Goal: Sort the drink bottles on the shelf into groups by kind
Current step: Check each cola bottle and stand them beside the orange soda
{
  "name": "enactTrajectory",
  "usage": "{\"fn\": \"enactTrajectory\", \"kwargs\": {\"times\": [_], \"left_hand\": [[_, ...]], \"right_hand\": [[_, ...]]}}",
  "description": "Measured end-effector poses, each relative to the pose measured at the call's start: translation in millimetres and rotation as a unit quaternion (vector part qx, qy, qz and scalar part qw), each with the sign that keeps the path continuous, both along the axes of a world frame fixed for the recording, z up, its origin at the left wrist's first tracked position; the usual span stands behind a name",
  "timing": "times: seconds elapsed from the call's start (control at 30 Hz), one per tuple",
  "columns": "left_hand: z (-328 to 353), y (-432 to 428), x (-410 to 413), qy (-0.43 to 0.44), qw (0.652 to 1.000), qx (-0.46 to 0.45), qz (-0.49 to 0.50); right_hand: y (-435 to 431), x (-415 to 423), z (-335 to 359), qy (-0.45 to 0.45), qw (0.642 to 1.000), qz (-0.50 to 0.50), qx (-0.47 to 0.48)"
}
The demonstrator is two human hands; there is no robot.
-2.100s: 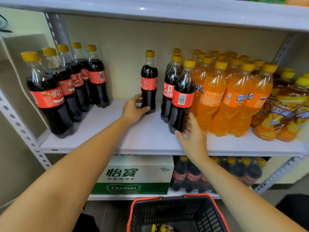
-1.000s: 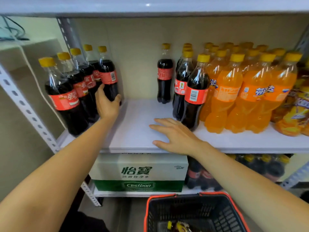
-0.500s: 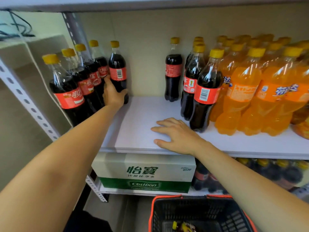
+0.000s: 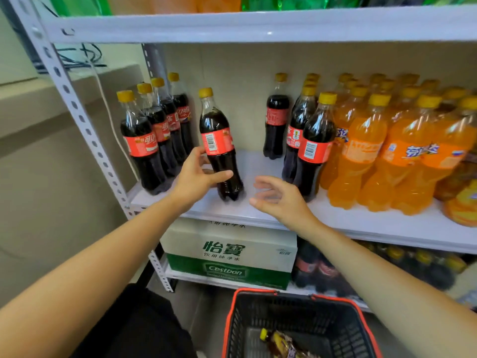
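Cola bottle (image 4: pixel 219 148) now out of left row (image 4: pixel 143 144), basket (image 4: pixel 296 313) below.

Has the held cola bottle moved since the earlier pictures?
Yes. The cola bottle has left the back end of the left cola row, going right and toward the shelf front edge, and it leans now.

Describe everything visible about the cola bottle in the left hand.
The cola bottle is clear plastic, holding dark drink up to its shoulder, with a yellow cap and a red label whose white barcode faces the camera. It is tilted, cap to the left, base to the right, over the front of the white shelf. The left hand grips its lower half, thumb across the front. Its base is blurred; contact with the shelf cannot be told.
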State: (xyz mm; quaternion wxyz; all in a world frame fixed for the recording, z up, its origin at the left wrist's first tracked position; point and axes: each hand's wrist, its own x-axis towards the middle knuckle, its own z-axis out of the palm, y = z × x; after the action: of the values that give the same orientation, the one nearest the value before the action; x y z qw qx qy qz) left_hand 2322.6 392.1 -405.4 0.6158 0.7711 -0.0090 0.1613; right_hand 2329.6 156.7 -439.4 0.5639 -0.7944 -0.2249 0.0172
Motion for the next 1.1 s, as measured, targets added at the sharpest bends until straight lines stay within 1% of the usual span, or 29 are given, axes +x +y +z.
{"fn": "enactTrajectory", "kwargs": {"times": [0.1,0.17,0.23,0.37,0.47,0.5,0.6,0.63,0.73,0.83,0.9,1.1], "left_hand": [[3.9,-26.3,-34.8,0.002,0.999,-0.050,-0.017],[4.5,-41.1,-51.8,0.002,0.997,-0.071,-0.027],[4.1,-55.3,-64.8,0.004,0.995,-0.090,-0.035],[-0.8,-79.7,-81.1,0.012,0.992,-0.114,-0.059],[1.1,-89.9,-87.0,0.013,0.992,-0.111,-0.063],[3.1,-91.6,-87.1,0.014,0.988,-0.136,-0.067],[6.8,-99.7,-82.5,0.036,0.959,-0.274,-0.063],[6.3,-101.8,-79.6,0.038,0.953,-0.295,-0.057],[-0.2,-109.9,-72.3,0.051,0.959,-0.272,-0.057],[-8.8,-117.9,-69.1,0.078,0.955,-0.278,-0.067],[-16.9,-122.8,-67.4,0.076,0.958,-0.268,-0.071],[-36.6,-137.6,-66.1,0.046,0.965,-0.252,-0.050]], "right_hand": [[-5.1,-28.8,-1.2,0.049,0.997,0.034,0.053],[-9.4,-43.8,-4.7,0.062,0.996,0.025,0.065],[-16.0,-56.9,-6.3,0.088,0.990,0.009,0.106],[-31.5,-81.0,-6.2,0.173,0.951,0.028,0.254],[-45.4,-95.6,-3.8,0.224,0.919,0.041,0.322],[-50.1,-99.0,-2.5,0.242,0.909,0.043,0.338],[-66.6,-107.4,-0.6,0.277,0.890,0.049,0.359],[-72.4,-108.4,-1.7,0.285,0.885,0.055,0.364],[-89.6,-109.1,-8.3,0.313,0.866,0.065,0.384],[-102.0,-108.8,-17.5,0.340,0.849,0.074,0.397],[-108.3,-108.6,-26.4,0.356,0.838,0.077,0.406],[-119.2,-107.7,-47.1,0.344,0.841,0.051,0.415]]}}
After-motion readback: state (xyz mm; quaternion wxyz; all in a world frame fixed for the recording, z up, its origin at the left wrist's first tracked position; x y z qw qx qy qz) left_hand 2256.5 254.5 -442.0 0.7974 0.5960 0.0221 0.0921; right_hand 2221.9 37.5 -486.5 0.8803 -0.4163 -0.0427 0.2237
